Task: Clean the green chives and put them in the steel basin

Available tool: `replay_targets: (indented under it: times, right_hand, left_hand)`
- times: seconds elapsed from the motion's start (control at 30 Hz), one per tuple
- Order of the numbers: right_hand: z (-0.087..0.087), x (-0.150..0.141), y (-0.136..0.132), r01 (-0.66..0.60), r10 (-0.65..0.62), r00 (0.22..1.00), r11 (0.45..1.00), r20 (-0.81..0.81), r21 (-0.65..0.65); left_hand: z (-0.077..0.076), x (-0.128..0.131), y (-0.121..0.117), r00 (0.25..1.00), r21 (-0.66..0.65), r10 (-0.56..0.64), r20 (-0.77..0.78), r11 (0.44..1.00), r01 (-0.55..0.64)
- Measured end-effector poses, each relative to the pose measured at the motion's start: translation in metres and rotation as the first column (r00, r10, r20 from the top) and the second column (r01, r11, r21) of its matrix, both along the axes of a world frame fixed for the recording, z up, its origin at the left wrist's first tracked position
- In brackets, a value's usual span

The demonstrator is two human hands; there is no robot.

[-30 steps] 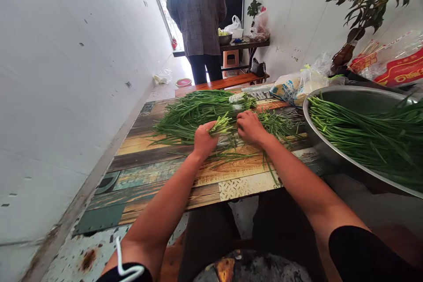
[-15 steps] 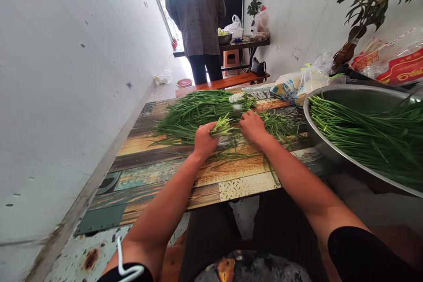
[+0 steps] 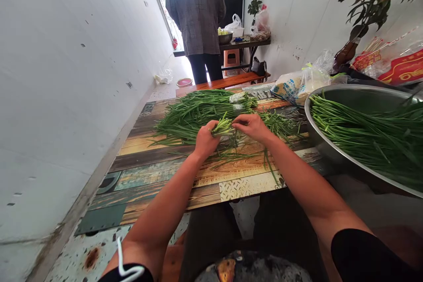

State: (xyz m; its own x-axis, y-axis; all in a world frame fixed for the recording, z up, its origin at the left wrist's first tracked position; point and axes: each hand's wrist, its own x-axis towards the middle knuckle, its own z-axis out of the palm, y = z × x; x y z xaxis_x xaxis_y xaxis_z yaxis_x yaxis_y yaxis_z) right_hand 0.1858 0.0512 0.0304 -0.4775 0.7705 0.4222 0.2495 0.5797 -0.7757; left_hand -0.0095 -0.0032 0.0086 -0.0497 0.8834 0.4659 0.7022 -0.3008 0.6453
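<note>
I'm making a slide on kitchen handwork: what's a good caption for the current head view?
Left hand grips stalks, right hand close by, with a bowl of greens to the right.

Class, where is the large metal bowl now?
In the head view, the large metal bowl stands at the right edge, right of the person's right hand, with a blue-printed bag by its far left rim.

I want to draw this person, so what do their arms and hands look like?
Their left hand and right hand wear no gloves. Both forearms are bare. A black left sleeve and right sleeve show; a curved white cord lies by the left one.
</note>
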Motion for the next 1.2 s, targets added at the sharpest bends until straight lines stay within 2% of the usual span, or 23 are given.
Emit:
replay_targets:
  times: [0.13, 0.23, 0.3, 0.37, 0.43, 0.5, 0.6, 0.67, 0.73, 0.8, 0.87, 0.93, 1.0, 1.07, 1.2]
  right_hand:
    - [0.000, -0.002, 0.002, 0.041, -0.056, 0.993, 0.989, -0.105, -0.139]
    - [0.002, 0.005, 0.008, 0.208, -0.240, 0.961, 0.955, -0.138, -0.209]
    - [0.004, 0.011, 0.013, 0.391, -0.402, 0.914, 0.910, -0.061, -0.141]
    - [0.005, 0.016, 0.016, 0.496, -0.496, 0.867, 0.868, 0.037, 0.002]
    - [0.006, 0.017, 0.015, 0.437, -0.442, 0.893, 0.897, 0.081, 0.074]
    - [0.006, 0.013, 0.011, 0.278, -0.279, 0.958, 0.960, 0.061, 0.029]
    - [0.002, 0.001, 0.003, 0.115, -0.114, 0.993, 0.993, 0.032, -0.036]
    - [-0.001, -0.007, -0.002, 0.117, -0.117, 0.993, 0.993, 0.021, -0.020]
    - [-0.004, -0.013, -0.004, 0.139, -0.141, 0.989, 0.988, -0.040, -0.062]
    - [-0.006, -0.016, -0.003, 0.138, -0.174, 0.971, 0.967, -0.163, -0.213]
    - [-0.006, -0.015, 0.001, 0.122, -0.243, 0.927, 0.915, -0.285, -0.384]
    - [-0.004, -0.009, 0.006, 0.171, -0.345, 0.877, 0.875, -0.335, -0.454]
    - [-0.003, -0.003, 0.010, 0.272, -0.426, 0.845, 0.862, -0.322, -0.428]
    - [0.000, 0.002, 0.012, 0.327, -0.453, 0.843, 0.861, -0.290, -0.390]
    - [0.001, -0.001, 0.006, 0.280, -0.361, 0.914, 0.891, -0.183, -0.358]
  left_hand:
    - [0.001, -0.001, 0.002, 0.997, 0.004, -0.030, 0.073, 1.000, 0.030]
    - [0.001, -0.004, 0.004, 0.986, -0.014, -0.023, 0.165, 1.000, 0.026]
    - [0.000, -0.006, 0.006, 0.974, -0.038, -0.026, 0.225, 0.999, 0.035]
    - [-0.001, -0.007, 0.007, 0.966, -0.044, -0.043, 0.253, 0.997, 0.056]
    - [-0.002, -0.006, 0.007, 0.966, -0.036, -0.057, 0.251, 0.997, 0.068]
    - [-0.001, -0.006, 0.006, 0.970, -0.030, -0.058, 0.235, 0.997, 0.067]
    - [0.001, -0.004, 0.004, 0.979, -0.036, -0.063, 0.194, 0.997, 0.071]
    - [0.002, -0.003, 0.004, 0.982, -0.041, -0.072, 0.173, 0.996, 0.081]
    - [0.002, -0.004, 0.004, 0.981, -0.044, -0.078, 0.179, 0.995, 0.087]
    - [0.001, -0.005, 0.004, 0.975, -0.051, -0.086, 0.204, 0.994, 0.098]
    - [0.001, -0.005, 0.004, 0.969, -0.061, -0.097, 0.229, 0.992, 0.114]
    - [0.002, -0.005, 0.004, 0.967, -0.071, -0.098, 0.236, 0.991, 0.117]
    - [0.003, -0.004, 0.003, 0.969, -0.077, -0.089, 0.229, 0.991, 0.109]
    - [0.004, -0.003, 0.003, 0.971, -0.079, -0.082, 0.223, 0.992, 0.102]
    - [0.005, -0.003, 0.002, 0.977, -0.076, -0.068, 0.203, 0.993, 0.085]
